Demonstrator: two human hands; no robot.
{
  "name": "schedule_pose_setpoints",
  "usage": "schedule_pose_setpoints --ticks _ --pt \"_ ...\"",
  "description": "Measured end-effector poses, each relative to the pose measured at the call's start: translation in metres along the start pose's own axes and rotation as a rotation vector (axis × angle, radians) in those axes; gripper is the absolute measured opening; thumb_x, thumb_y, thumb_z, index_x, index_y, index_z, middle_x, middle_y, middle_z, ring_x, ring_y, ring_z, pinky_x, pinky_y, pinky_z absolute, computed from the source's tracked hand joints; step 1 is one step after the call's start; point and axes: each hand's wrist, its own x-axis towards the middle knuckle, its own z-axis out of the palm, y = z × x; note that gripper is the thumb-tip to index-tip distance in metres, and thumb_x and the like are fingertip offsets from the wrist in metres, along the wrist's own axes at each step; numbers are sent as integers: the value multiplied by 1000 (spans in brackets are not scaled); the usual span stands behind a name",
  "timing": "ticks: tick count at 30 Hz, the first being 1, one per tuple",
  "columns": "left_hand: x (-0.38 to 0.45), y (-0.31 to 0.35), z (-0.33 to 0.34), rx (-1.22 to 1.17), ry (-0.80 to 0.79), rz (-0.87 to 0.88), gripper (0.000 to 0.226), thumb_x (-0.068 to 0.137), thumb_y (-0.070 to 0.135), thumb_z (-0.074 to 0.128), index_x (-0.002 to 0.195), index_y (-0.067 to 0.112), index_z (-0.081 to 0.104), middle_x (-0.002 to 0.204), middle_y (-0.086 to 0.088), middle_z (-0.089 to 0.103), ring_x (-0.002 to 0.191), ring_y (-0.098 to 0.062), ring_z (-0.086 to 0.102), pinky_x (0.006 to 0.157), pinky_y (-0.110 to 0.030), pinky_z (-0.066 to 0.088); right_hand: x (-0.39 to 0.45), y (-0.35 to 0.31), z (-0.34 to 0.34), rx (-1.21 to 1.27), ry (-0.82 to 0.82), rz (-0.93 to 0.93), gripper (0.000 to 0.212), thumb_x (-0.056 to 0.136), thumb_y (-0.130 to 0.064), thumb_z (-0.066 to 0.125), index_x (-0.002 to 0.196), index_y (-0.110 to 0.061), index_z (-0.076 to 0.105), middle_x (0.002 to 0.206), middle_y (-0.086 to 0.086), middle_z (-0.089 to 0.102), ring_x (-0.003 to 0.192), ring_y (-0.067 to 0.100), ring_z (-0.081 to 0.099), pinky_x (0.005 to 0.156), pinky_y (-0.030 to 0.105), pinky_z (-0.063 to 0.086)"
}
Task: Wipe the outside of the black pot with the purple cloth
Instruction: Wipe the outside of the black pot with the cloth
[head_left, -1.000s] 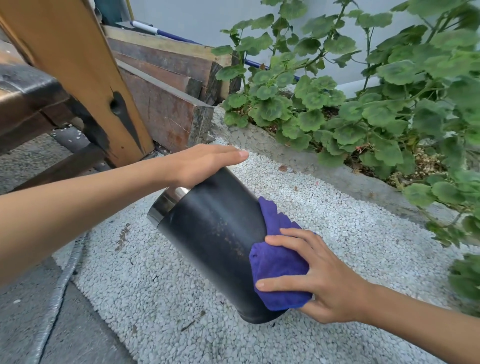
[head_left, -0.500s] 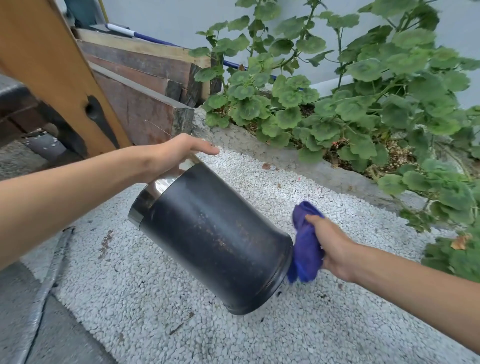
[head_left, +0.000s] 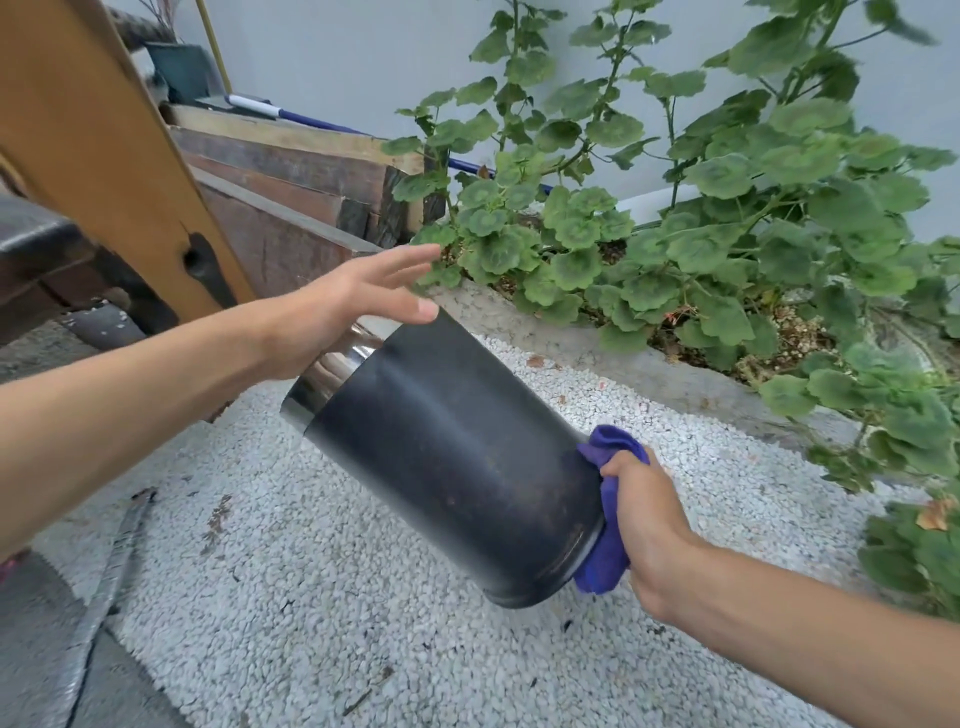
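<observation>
The black pot (head_left: 457, 457) is a tall dark cylinder with a shiny metal rim (head_left: 327, 379). It lies tilted in the air, mouth up-left and base down-right. My left hand (head_left: 337, 306) presses on the rim end, thumb on the black wall and fingers spread out above it. My right hand (head_left: 649, 525) grips the bunched purple cloth (head_left: 608, 566) and presses it against the pot's base edge. The base face and the pot's inside are hidden.
White pebble ground (head_left: 311, 597) lies under the pot. A concrete-edged bed of green leafy plants (head_left: 675, 234) runs along the right and back. Stacked wooden boards (head_left: 291, 171) and a leaning orange plank (head_left: 104, 156) stand at the left. A grey strip (head_left: 104, 587) lies lower left.
My right hand took the cloth off the pot's side wall and onto its base end. The fingers of my left hand lifted and spread. The pot tipped flatter.
</observation>
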Motion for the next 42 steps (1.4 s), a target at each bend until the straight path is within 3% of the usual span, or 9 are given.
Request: schedule_pose_setpoints --ticks 6,12,18,22,28,32,35,39,42 --pt "-3 -44 12 7 -60 14 86 77 40 73 152 43 31 151 28 42 140 7 37 113 -31 30 -21 43 4 -116 -103 42 35 89 -10 51 94 -36 74 97 -13 80 103 21 70 107 46 49" --pt "11 -65 2 -89 149 -71 81 70 40 75 145 41 45 138 15 56 123 2 52 98 -28 38 -15 44 0 -352 -234 -51 28 90 -17 51 91 -41 66 77 -7 73 73 13 72 67 28 57" --pt "27 -57 10 -241 170 -123 69 64 42 79 130 43 60 136 12 59 127 -6 53 80 -30 51 11 20 -18 -646 -52 -254 10 107 -45 36 103 -46 46 77 6 72 63 28 74 65 53 62" --pt "29 -48 22 -188 117 -42 57 74 39 76 129 42 62 133 16 63 120 -2 61 82 -29 53 43 -26 -13 -498 37 -560 14 107 -33 47 121 -36 45 73 -1 68 45 8 66 38 21 47" --pt "23 -31 64 54 62 129 42 94 44 58 134 34 55 128 13 59 106 7 59 90 -19 45 63 -59 39 -527 -202 -825 48 103 -29 57 146 -36 39 106 -18 67 84 -17 63 71 3 43" --pt "27 -25 77 471 85 284 58 105 50 23 153 17 30 151 9 33 140 -3 25 114 -18 17 57 -49 63 -507 -322 -952 49 106 -37 49 154 -36 40 141 -12 60 123 9 57 106 37 45" --pt "42 -55 63 373 -17 124 53 110 34 20 159 15 16 162 5 20 150 -10 15 119 -20 12 50 -24 61 -736 -397 -1090 60 97 -42 41 154 -56 29 165 -13 36 153 16 29 119 58 28" --pt "40 -43 62 490 38 43 89 93 69 0 157 13 26 165 3 16 153 -12 10 125 -30 6 44 2 60 -984 -454 -1312 77 88 -43 44 153 -67 12 174 -17 -2 161 29 -7 115 78 15" --pt "31 -42 54 497 20 172 65 101 49 11 157 21 28 168 7 11 153 -4 -6 126 -33 -3 45 15 55 -1136 -466 -1503 82 82 -40 55 156 -59 24 175 -10 -2 159 42 -8 108 84 18"
